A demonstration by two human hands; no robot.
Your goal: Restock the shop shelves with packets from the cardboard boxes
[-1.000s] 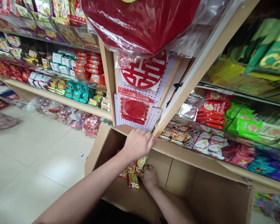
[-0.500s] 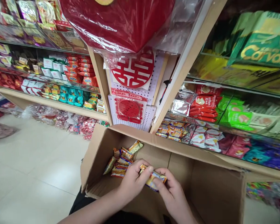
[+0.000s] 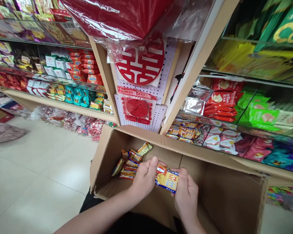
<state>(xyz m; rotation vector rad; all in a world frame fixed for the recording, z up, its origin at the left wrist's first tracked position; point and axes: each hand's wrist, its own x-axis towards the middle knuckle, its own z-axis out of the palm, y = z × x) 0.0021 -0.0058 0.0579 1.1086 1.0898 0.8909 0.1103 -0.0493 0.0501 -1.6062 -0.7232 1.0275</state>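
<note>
Between my two hands is a yellow and blue wrapped snack packet (image 3: 166, 178), its printed front facing up. My left hand (image 3: 146, 175) is closed on its left end, thumb on top. The right end is pinched by my right hand (image 3: 186, 188), also with the thumb above. Both hands are over an open cardboard box (image 3: 234, 188). Several similar snack packets (image 3: 130, 164) lie in a loose pile in the box's left end, just beyond my left hand. One paler packet (image 3: 145, 149) rests at the back of that pile.
Shelves of wrapped snacks stand left and right; similar yellow packets (image 3: 185, 130) lie on the low right shelf. A red plastic-wrapped item (image 3: 122, 19) hangs above the box. Bagged goods (image 3: 61, 118) line the tiled floor (image 3: 39, 169) under the left shelf.
The snack packet has been turned so its printed front shows, and my hands have moved apart to its two ends. The view has shifted slightly.
</note>
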